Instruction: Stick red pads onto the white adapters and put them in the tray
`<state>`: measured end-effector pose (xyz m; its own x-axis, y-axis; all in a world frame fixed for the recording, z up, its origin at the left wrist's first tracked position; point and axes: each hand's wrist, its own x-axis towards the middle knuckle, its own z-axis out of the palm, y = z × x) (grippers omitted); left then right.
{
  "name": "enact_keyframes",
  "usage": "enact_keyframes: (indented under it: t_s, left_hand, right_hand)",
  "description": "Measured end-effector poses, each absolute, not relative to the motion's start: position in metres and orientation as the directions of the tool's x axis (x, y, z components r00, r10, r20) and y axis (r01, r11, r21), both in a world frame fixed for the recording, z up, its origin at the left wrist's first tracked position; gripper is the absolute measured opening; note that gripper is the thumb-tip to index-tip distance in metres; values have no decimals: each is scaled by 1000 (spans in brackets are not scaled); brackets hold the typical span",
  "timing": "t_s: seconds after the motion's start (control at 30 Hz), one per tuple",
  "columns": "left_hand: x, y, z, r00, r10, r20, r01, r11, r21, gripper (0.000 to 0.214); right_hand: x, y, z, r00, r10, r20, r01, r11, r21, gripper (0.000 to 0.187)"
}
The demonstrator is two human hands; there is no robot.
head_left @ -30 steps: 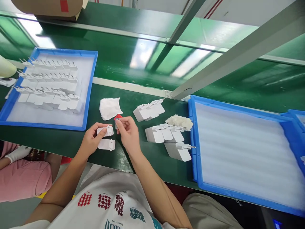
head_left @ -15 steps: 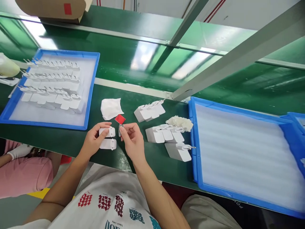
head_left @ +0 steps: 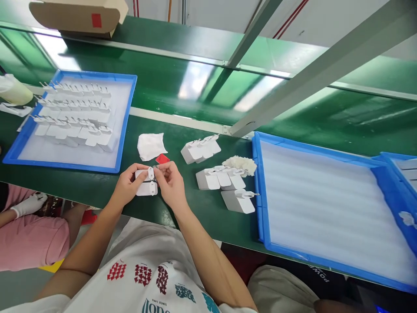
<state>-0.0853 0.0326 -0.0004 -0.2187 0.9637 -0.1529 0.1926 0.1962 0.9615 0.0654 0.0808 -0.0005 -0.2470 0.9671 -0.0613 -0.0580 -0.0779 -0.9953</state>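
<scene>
Two white plug adapters lie one above the other on the green bench, their pin ends to the right. Around the upper adapter [head_left: 140,174] the fingers of my left hand [head_left: 126,186] are closed. The lower adapter [head_left: 147,189] sits just below it. My right hand [head_left: 172,186] pinches a small grey piece at the upper adapter's pin end; the fingers mostly hide this piece. Behind my hands are a red square [head_left: 162,158] and a white cloth [head_left: 150,146]. Several more white adapters [head_left: 208,179] stand in groups to the right.
A blue tray [head_left: 125,126] at left holds rows of white adapters with pins up. At right stands another blue tray [head_left: 265,217] with a white lining. A crumpled cream wad [head_left: 241,164] lies by the adapters. A slanted post [head_left: 276,98] rises behind. A person's gloved hand [head_left: 31,205] shows at left.
My right hand has moved left with the small grey piece, up to the pin end of the upper adapter. My left hand keeps its hold. The whole view has shifted slightly.
</scene>
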Motion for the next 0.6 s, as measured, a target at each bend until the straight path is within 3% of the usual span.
enact_keyframes:
  t_s: [0.2, 0.3, 0.37, 0.5, 0.6]
  left_hand:
    - [-86, 32, -5, -219, 957, -191, 163, 229, 960, 38]
    - [-92, 27, -3, -165, 984, -63, 164, 91, 982, 42]
    - [-99, 22, 2, -48, 999, 2, 238, 10, 971, 56]
    - [-105, 15, 11, 137, 989, -49, 501, -27, 865, 99]
    - [-98, 14, 12, 101, 995, -26, 581, -38, 813, 90]
  right_hand:
    - [71, 93, 8, -95, 995, 7, -69, 0, -998, 28]
    - [100, 85, 11, -25, 999, 37, -51, 36, -998, 29]
    - [118, 75, 6, -37, 998, 45, 11, 46, -999, 29]
    - [134, 62, -13, -79, 995, 56, 144, 67, -987, 28]
    - [134, 58, -21, -122, 986, 114, 209, 138, -968, 26]
